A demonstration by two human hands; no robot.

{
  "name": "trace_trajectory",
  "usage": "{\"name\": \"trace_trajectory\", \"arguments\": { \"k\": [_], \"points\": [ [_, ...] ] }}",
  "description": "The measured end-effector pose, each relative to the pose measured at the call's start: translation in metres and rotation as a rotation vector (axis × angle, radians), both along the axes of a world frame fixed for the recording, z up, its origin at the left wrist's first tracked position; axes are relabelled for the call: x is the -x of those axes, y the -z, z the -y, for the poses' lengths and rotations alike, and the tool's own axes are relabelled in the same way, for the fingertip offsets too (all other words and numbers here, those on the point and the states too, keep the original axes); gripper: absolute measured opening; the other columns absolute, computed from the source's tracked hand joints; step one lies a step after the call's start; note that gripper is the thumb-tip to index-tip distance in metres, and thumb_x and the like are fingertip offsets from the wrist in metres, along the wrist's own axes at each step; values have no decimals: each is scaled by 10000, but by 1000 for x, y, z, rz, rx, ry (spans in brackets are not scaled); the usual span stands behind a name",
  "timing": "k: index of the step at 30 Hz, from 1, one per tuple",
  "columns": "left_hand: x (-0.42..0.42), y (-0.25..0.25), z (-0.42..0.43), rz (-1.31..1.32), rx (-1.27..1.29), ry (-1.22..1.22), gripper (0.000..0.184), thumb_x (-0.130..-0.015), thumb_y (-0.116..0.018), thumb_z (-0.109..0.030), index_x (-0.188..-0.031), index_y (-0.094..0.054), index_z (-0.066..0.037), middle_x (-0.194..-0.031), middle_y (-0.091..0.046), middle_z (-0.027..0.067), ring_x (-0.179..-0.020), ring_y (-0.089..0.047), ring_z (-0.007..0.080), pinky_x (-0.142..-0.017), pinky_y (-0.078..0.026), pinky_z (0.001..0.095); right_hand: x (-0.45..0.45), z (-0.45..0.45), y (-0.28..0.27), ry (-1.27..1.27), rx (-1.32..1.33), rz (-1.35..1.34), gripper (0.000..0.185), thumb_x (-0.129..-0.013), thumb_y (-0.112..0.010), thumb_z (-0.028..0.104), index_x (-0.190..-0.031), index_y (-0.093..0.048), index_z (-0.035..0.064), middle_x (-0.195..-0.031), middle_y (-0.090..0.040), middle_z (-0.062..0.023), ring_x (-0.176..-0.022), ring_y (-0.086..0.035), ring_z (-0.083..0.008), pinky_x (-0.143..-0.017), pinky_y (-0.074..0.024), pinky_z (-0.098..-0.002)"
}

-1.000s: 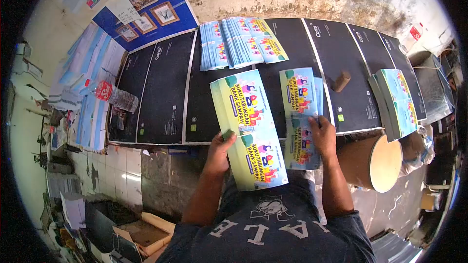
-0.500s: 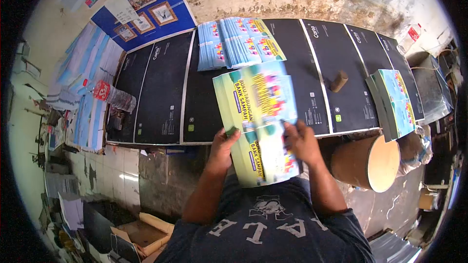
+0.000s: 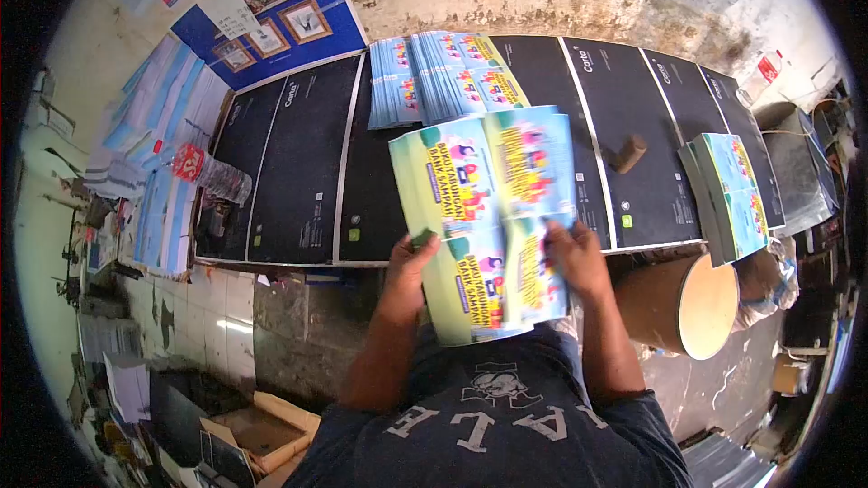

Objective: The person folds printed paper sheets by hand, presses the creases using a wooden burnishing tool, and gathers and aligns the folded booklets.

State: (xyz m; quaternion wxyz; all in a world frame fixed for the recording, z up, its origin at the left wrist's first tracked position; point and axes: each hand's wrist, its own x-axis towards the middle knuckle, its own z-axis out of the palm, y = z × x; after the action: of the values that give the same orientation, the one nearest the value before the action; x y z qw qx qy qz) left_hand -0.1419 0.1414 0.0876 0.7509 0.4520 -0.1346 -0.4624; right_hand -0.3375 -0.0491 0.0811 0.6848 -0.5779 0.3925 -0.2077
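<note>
My left hand (image 3: pixel 410 273) is closed on the left edge of a printed cover sheet (image 3: pixel 448 190), thumb on top, with titles reading "Buku Tabungan Bank Sampah" in green, yellow and blue. Another printed sheet (image 3: pixel 535 172) overlaps it on the right, its edge pinched by my right hand (image 3: pixel 579 260). Both sheets are held up above my lap at the table's front edge. Whether more sheets lie beneath them I cannot tell. Behind them, overlapping piles of similar prints (image 3: pixel 466 77) rest on the black table (image 3: pixel 298 163).
A short brown cylinder (image 3: pixel 628 154) lies on the table, left of another print stack (image 3: pixel 737 185). At the left are a plastic bottle (image 3: pixel 212 172) and tall paper stacks (image 3: pixel 167 126). Below the right front edge stands a round brown drum (image 3: pixel 678 307); an open cardboard box (image 3: pixel 262 434) is lower left.
The right sheet has slid rightward with my right hand, so the two sheets now fan apart and show more of both prints. My left hand has barely moved.
</note>
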Motion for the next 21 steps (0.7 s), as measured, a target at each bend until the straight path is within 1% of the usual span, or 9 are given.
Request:
{"name": "trace_trajectory", "arguments": {
  "k": [3,5,6,9,13,15,18,19,21],
  "points": [
    [-5,-7,-4,2,59,-56,350,-950,-650,-222,-1229,-611,-13,-1145,-683,77,-1028,-652,176,-894,-507,340,14,22,8,28,562,-331,500,-969,-629,409,-930,-648,-88,-765,-712,-128,-715,-667,-224,-653,-532,-374],
    [-2,-3,0,-12,47,-48,353,-943,-664,-205,-1232,-605,-10,-1135,-685,76,-1019,-651,169,-889,-507,330,2,2,-11,-84,368,-367,564,-959,-620,465,-934,-643,-98,-797,-717,-185,-749,-679,-260,-692,-535,-405],
    [2,6,5,-25,34,-38,351,-938,-672,-194,-1230,-606,-11,-1128,-686,74,-1013,-651,165,-887,-507,326,-5,-14,-9,-103,362,-178,605,-952,-612,500,-1041,-648,-97,-860,-703,-127,-803,-617,-159,-714,-515,-345],
    [10,8,13,-67,10,-29,340,-924,-693,-170,-1214,-615,-12,-1113,-687,65,-986,-652,156,-870,-510,323,-19,-35,-44,-261,322,-296,511,-952,-657,406,-1055,-651,-94,-877,-694,-110,-808,-604,-137,-716,-513,-324],
    [-5,3,2,-10,59,-29,328,-936,-670,-170,-1225,-615,-25,-1115,-689,68,-982,-660,165,-860,-521,338,-3,2,-3,-13,-50,72,313,-974,-654,261,-1025,-683,-46,-869,-720,-97,-738,-634,-142,-676,-520,-315],
    [-10,-7,-3,-49,53,-123,338,-941,-661,-185,-1234,-610,-24,-1127,-686,75,-991,-660,175,-866,-523,348,9,19,4,15,303,-92,388,-963,-665,315,-1019,-681,-69,-860,-719,-121,-745,-641,-154,-673,-521,-317],
    [-3,-8,4,-12,33,-95,355,-937,-671,-213,-1231,-610,-24,-1139,-679,76,-1001,-654,174,-883,-513,347,1,0,-11,-76,217,-258,487,-949,-669,383,-1042,-674,-95,-843,-718,-146,-763,-652,-167,-702,-529,-323],
    [1,-7,8,22,22,-55,363,-933,-677,-221,-1231,-610,-24,-1144,-677,76,-1002,-652,171,-889,-509,345,-6,-13,-9,-100,205,-146,542,-933,-674,438,-1048,-682,-92,-843,-719,-146,-787,-654,-159,-728,-531,-325],
    [6,5,14,17,-11,-67,366,-928,-686,-232,-1221,-618,-24,-1131,-681,69,-996,-648,160,-893,-503,341,-17,-29,-15,-268,343,-320,509,-932,-688,410,-1066,-680,-82,-885,-723,-130,-803,-645,-158,-746,-530,-335]
  ]
}}
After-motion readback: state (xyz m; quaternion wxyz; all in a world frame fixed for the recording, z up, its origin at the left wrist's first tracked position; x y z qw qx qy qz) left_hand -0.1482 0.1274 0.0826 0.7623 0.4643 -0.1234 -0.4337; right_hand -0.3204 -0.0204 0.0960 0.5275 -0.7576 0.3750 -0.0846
